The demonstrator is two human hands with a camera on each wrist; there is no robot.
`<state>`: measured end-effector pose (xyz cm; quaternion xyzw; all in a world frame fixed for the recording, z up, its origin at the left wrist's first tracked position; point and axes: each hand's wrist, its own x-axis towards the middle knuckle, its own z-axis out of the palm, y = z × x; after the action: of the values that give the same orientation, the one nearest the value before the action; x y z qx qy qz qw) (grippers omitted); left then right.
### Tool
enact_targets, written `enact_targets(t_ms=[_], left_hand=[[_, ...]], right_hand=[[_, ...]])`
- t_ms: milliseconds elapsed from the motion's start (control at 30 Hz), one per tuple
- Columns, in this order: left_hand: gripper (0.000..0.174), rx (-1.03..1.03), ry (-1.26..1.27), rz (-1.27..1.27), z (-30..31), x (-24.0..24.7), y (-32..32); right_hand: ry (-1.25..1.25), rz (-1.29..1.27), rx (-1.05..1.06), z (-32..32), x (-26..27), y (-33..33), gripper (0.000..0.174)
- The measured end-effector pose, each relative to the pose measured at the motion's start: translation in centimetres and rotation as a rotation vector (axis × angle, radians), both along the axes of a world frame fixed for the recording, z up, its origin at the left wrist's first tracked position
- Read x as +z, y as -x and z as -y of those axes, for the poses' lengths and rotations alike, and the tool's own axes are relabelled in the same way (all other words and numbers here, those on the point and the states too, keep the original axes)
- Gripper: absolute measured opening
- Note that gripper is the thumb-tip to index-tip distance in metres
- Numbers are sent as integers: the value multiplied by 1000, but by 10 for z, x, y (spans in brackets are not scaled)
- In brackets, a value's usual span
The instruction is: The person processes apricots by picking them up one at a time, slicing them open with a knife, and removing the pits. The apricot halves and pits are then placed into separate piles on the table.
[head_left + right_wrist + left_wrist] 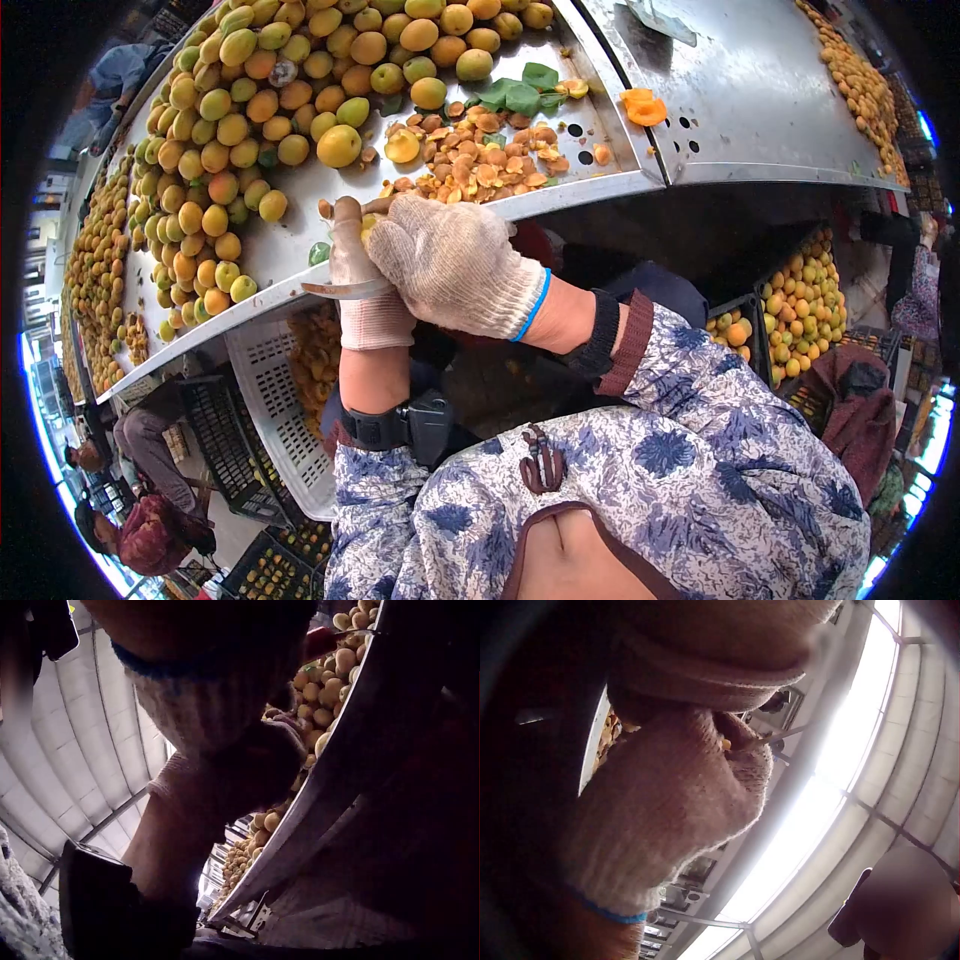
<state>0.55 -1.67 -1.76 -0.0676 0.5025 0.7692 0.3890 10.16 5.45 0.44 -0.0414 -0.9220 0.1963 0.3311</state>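
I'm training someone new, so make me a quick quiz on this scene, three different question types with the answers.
1. Fill in: The beige knitted glove on the right hand has a ____ cuff edge.
2. True or false: Round yellow-orange fruit and green leaves lie on the silver metal table.
3. Where does the curved metal blade show? A) Among the leaves. B) By the left hand's wrist.

Key: 1. blue; 2. true; 3. B.

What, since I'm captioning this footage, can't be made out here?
Head view: most of the yellow piece, covered by the right hand; the knife's inner end, likewise.
Right wrist view: that hand's fingers, lost in shadow.
Left wrist view: lower-right detail, blurred out.
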Motion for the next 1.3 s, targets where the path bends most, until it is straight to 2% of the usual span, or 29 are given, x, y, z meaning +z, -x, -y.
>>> enact_targets(t_ms=[67, 100, 133, 167, 200, 267, 333, 367, 400, 467, 533, 567, 600, 633, 667, 700, 733, 767, 800, 867, 900, 933, 1000, 1067, 1100, 1133, 1200, 1233, 1300], left_hand=[[47, 53, -14, 7, -1, -7, 5], [48, -10, 74, -226, 4, -23, 15], [49, -75, 161, -458, 8, -32, 21], [48, 54, 104, -130, -2, 15, -3], [48, 57, 103, -128, 1, 16, -4], [49, -22, 230, -402, 5, 17, -3], [50, -99, 327, -462, 9, 16, 1], [52, -131, 304, -481, 9, 13, 2], [54, -164, 281, -501, 8, 9, 2], [53, -148, 249, -468, 3, 11, 2], [53, -33, 244, -215, -3, 17, 0], [51, -76, 109, -59, -1, 10, 4], [51, -77, 110, -60, -2, 11, 3], [48, -29, 42, 42, -3, 12, 0], [46, 19, -28, 145, -3, 14, -2], [39, -144, -23, 121, 7, 17, 7], [35, -83, -25, 120, 5, 26, 5], [32, -59, -28, 134, 6, 29, 6], [29, -36, -30, 146, 8, 32, 9], [29, -127, 103, -76, 11, 39, 17], [29, -151, 194, -294, 9, 43, 19], [30, -172, 282, -513, 7, 47, 22], [25, -195, 321, -687, -1, 50, 38], [26, -302, 431, -1004, -12, 36, 59], [27, -429, 609, -1088, -18, 31, 71], [35, -486, 793, -1363, -26, 15, 85], [46, -605, 1113, -1622, -48, 14, 78], [54, -786, 1245, -1583, -58, 21, 72], [57, -937, 1337, -1584, -73, 20, 70]], right_hand=[[46, -63, 35, -3, -4, 2, 21], [148, 5, -15, -2, -5, 2, 23], [147, 7, -13, -3, -5, 3, 23], [265, -14, -34, -6, -5, 5, 27], [384, -35, -53, -10, -5, 8, 31], [354, -95, -1, -18, 0, 12, 35], [685, 282, 96, -26, 9, 8, 33], [758, 205, 83, -25, 6, 9, 26], [759, 205, 81, -24, 5, 9, 26], [571, 96, 34, -20, 5, 7, 24], [469, 53, 2, -14, 8, 3, 22], [367, 10, -31, -11, 9, 1, 20], [264, -32, -65, -10, 10, -1, 19], [247, -183, -35, -15, 8, 4, 15], [246, -184, -38, -18, 9, 3, 15], [789, -217, -42, -21, 10, 0, 15], [1332, -242, -42, -25, 20, -2, 15], [1636, -253, -77, -39, 36, -7, 17], [1633, -245, -141, -52, 36, -11, 16], [930, 87, -312, -84, 29, -14, 22], [623, 303, -358, -95, 27, -18, 35], [624, 294, -365, -97, 26, -20, 35], [390, 552, -420, -97, 25, -23, 43], [466, 502, -407, -98, 26, -24, 37], [492, 418, -411, -99, 24, -23, 37], [518, 335, -413, -100, 23, -22, 38], [546, 300, -433, -101, 23, -22, 38], [589, 330, -414, -102, 22, -21, 39], [618, 382, -407, -103, 20, -21, 39]])
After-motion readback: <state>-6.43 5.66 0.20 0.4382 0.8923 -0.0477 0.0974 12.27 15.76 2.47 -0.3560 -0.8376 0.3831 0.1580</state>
